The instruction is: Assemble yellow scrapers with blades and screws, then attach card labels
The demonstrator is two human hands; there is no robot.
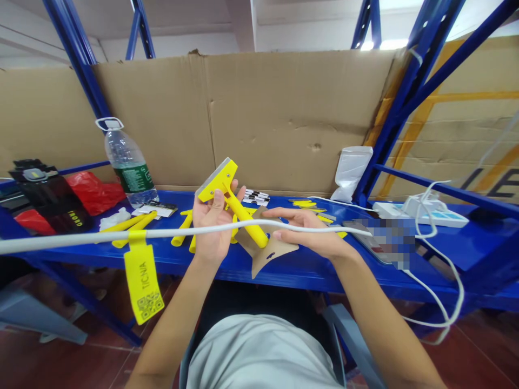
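Note:
My left hand [213, 221] is closed around the neck of a yellow scraper [247, 219], thumb against its head. The scraper's wide head, with a grey blade edge, points up and left; the handle slants down to the right. Behind the handle's lower end is a brown cardboard hang card [270, 256] with a dark hanging slot, tilted near the table's front edge. My right hand [304, 229] is at the card's right side, thumb and fingertips on it; part of this grip is hidden by a white cable [227, 228] crossing in front.
Several yellow scraper handles [140, 229] lie on the blue table [162, 248]. A water bottle [132, 167], a black flask [51, 197] and a red bag [91, 192] stand left. At right are a phone [373, 243], a power strip [441, 216] and looped cables. Cardboard [284, 119] walls the back.

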